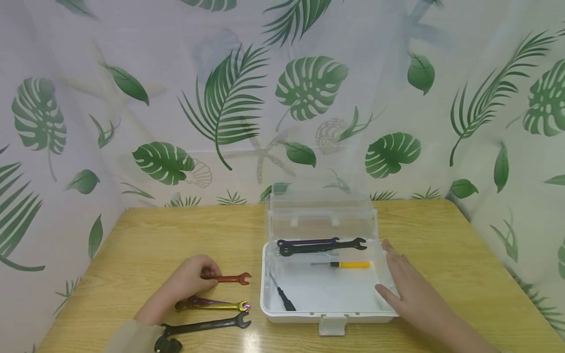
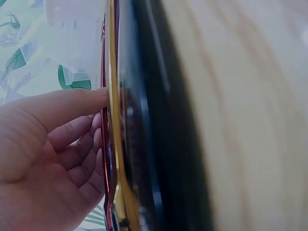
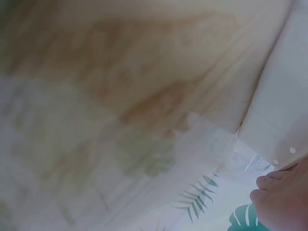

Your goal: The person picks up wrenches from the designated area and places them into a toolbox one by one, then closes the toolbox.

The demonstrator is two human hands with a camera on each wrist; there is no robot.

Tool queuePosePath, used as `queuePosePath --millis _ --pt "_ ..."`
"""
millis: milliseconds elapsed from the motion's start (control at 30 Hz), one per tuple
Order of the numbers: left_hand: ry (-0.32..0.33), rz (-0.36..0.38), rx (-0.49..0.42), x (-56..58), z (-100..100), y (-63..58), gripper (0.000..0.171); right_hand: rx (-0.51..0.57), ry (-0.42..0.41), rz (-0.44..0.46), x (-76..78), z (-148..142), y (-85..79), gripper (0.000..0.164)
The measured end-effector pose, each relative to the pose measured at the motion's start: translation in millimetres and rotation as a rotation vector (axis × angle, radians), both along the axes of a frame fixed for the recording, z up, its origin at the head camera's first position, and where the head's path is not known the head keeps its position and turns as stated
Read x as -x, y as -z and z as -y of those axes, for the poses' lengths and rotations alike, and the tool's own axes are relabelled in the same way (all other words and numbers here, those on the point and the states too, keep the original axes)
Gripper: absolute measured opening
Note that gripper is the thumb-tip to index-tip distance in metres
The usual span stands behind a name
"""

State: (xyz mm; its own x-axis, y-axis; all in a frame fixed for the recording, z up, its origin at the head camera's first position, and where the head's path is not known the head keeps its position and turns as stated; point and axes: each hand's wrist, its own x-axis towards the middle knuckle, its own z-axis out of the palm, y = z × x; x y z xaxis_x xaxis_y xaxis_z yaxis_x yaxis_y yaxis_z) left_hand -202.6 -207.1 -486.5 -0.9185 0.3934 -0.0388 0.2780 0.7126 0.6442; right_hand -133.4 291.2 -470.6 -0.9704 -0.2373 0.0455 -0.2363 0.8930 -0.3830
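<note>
A black wrench is lying nearest; the left grip is pinching a red wrench; the right grip, released, is touching the toolbox.

The left hand pinches; the right hand stretches straight-fingered.

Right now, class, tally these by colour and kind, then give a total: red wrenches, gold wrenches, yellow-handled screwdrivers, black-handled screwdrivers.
Red wrench: 1, in the left hand
Gold wrench: 1
Yellow-handled screwdriver: 1
Black-handled screwdriver: 1
Total: 4
</note>
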Motion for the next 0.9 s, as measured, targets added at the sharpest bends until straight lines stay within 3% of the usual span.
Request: queuePosePath --millis 567,900 --pt "-0.013 -0.013 0.033 -1.3 -2.7 -2.4 0.012 0.014 -0.008 -0.014 -2.1 -1.2 1.1 0.092" --pt "-0.010 0.002 -0.012 0.9 -2.3 -2.8 0.009 0.019 -0.018 -0.034 -2.2 -2.0 1.1 0.091"
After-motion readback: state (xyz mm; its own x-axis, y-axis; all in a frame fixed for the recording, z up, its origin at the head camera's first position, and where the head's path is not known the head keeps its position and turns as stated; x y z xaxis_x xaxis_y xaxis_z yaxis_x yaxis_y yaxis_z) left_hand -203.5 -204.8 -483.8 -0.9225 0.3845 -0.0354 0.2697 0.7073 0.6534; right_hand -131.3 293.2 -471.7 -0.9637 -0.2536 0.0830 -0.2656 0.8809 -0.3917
